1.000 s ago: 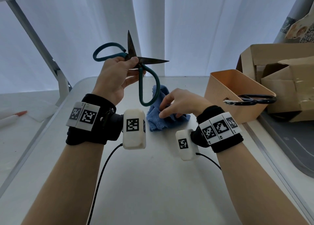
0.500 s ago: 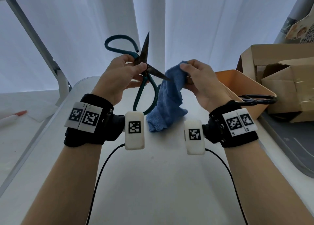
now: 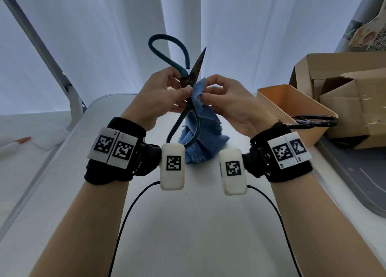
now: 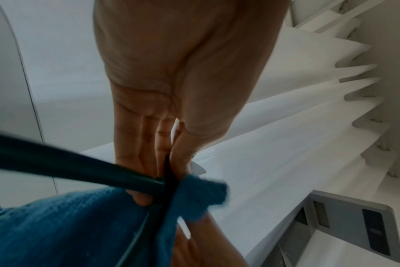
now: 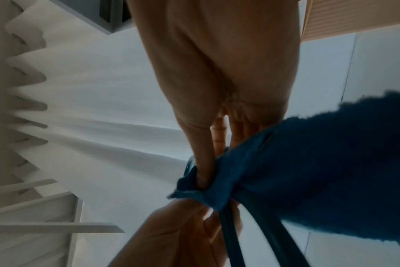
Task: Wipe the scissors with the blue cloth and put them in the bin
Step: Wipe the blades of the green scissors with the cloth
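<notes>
Scissors (image 3: 189, 82) held above desk (image 3: 188, 224), open; left hand (image 3: 160, 95) pinches them near the pivot, one blade pointing up and far. Right hand (image 3: 227, 103) fingers pinch blue cloth (image 3: 199, 92) against the blade base, immediately right. Bin (image 3: 271, 101) farther right; right hand nearer.

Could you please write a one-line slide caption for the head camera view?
Left hand holds open teal-handled scissors while right hand pinches the blue cloth against a blade.

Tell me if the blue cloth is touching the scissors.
Touching: the head view shows the blue cloth, pinched by the right hand, wrapped over the scissors at the blade.
</notes>
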A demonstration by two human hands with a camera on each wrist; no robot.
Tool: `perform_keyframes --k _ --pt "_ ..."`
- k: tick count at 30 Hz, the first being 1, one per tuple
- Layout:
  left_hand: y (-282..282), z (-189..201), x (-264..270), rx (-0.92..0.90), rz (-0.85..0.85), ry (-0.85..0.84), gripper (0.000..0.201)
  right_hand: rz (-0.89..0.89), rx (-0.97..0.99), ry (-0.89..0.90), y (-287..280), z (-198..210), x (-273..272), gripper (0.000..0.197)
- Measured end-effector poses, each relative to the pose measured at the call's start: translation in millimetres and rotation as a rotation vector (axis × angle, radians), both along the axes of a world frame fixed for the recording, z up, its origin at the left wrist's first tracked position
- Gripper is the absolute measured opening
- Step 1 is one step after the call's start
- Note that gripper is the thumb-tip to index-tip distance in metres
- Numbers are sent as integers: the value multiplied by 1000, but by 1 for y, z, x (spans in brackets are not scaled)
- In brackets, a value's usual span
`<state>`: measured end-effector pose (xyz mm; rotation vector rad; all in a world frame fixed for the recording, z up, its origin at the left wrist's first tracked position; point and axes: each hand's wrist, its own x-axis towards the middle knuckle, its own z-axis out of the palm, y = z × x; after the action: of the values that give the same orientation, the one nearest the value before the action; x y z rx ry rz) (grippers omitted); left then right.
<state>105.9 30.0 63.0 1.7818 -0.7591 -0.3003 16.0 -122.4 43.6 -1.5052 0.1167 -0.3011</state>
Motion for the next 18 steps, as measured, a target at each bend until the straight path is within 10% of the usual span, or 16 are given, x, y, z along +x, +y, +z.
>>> perform_keyframes --k 18 --pt "-2 -2 1 34 -7 -31 27 11 -138 -10 -1 -4 2 27"
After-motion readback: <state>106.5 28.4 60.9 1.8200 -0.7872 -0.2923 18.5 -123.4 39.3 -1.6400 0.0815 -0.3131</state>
